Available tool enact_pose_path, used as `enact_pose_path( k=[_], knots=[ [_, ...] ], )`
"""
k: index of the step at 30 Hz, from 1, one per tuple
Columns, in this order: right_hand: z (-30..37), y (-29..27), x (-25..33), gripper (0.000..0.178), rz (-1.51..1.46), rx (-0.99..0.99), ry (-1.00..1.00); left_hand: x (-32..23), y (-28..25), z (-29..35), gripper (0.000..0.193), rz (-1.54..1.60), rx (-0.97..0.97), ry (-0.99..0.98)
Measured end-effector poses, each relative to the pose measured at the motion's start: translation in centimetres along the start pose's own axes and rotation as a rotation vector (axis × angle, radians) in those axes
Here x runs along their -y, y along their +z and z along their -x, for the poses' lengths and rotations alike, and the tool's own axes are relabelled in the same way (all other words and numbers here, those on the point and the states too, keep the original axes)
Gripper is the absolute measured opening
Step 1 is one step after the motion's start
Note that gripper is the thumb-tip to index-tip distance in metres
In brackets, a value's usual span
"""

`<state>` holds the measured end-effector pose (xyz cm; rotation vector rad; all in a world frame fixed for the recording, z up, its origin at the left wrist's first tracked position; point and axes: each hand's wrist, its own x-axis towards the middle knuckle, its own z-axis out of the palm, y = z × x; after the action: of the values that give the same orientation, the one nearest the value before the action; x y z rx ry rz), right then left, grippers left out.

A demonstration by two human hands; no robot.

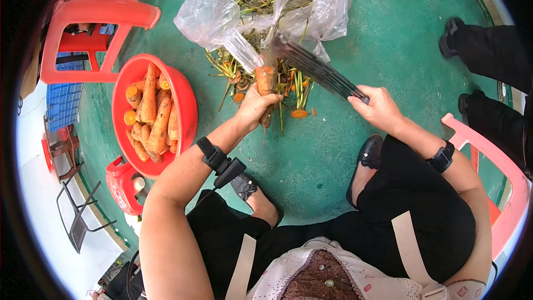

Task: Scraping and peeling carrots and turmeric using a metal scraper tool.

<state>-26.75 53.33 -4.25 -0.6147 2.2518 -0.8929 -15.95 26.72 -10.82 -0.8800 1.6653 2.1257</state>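
My left hand (255, 106) is closed around a thick, soil-stained carrot (266, 79), whose narrow end points down toward me. A long, dark knife (322, 71), smeared by motion, is gripped at its near end by my right hand (381, 111). Its far end lies close to the carrot's top; whether they touch I cannot tell. Green stem trimmings (300, 91) and cut carrot ends are heaped on the floor just beyond my hands. To the left, a red basin (191, 108) holds several carrots, some showing bright cut faces.
A clear plastic bag (205, 14) with a carrot and stems lies beyond the trimmings. Red plastic stools (100, 14) and a blue crate (62, 100) stand at left. A pink-red chair (499, 172) is at right, near another person's dark-trousered legs (494, 55).
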Motion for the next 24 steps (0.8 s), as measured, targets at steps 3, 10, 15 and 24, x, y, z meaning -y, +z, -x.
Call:
enact_pose_path(
  k=[3, 10, 15, 24],
  knots=[
    [0.0, 0.9, -0.5, 0.017, 0.131, -0.081, -0.184, -0.5, 0.2, 0.3, 0.024, 0.123, 0.042, -0.121],
    [0.3, 0.7, 0.8, 0.033, 0.556, -0.197, -0.540, 0.0, 1.1, 0.8, 0.016, 0.257, 0.127, -0.157],
    [0.2, 1.0, 1.0, 0.037, 0.603, -0.221, -0.585, 0.6, 2.2, 0.7, 0.016, 0.328, 0.139, -0.153],
    [0.3, 0.5, 0.6, 0.034, 0.474, -0.198, -0.456, 0.1, 0.1, 1.1, 0.028, 0.079, -0.030, -0.116]
  ],
)
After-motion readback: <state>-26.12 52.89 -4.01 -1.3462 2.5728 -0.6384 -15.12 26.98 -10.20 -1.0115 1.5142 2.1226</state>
